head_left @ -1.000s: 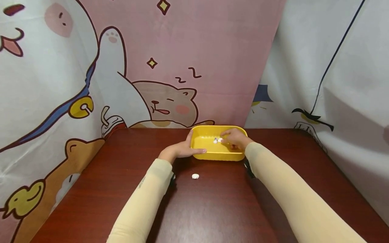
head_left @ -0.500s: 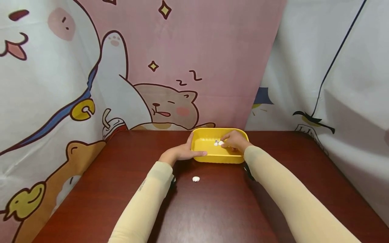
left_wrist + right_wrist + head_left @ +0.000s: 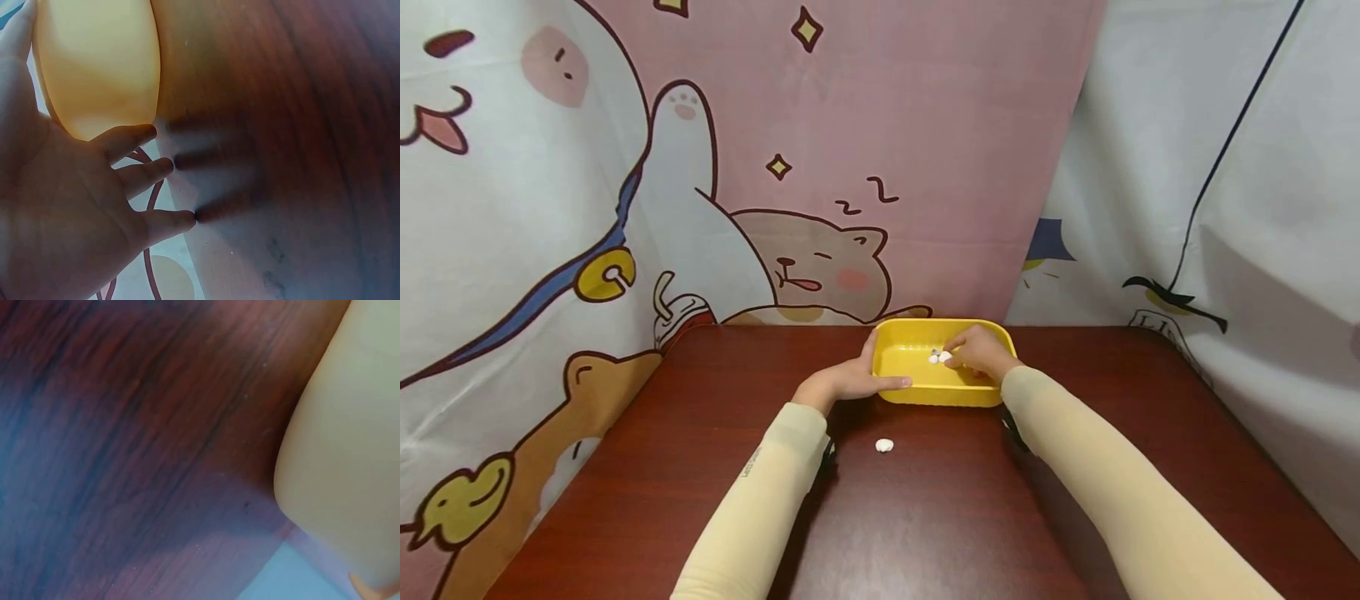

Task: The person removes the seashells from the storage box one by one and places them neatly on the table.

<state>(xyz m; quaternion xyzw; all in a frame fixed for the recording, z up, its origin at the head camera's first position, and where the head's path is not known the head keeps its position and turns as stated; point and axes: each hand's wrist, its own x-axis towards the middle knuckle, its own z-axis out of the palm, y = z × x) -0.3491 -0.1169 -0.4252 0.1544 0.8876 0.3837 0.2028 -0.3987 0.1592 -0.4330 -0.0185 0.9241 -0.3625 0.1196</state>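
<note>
A yellow tray (image 3: 936,396) stands at the back of the table. My left hand (image 3: 842,380) lies against its left end, thumb along the front rim; in the left wrist view its fingers (image 3: 147,178) are straight and spread beside the tray wall. My right hand (image 3: 983,353) reaches inside over the right end, thumb and index finger pinching a small white shell-like piece (image 3: 945,357). Just left of it on the tray floor is another white piece (image 3: 933,359), with a small greyish bit behind. The right wrist view shows the tray's outer wall (image 3: 344,444) but no hand.
One more white shell-like piece (image 3: 884,446) lies on the dark red-brown table (image 3: 955,517), in front of the tray. A cartoon-printed cloth (image 3: 955,167) hangs behind the table, close to the tray's back edge. Pale cloth (image 3: 1247,208) hangs along the right side.
My right index finger and thumb have drawn closer together at the white piece inside the tray. The left hand keeps its place. The whole head view has shifted slightly downward.
</note>
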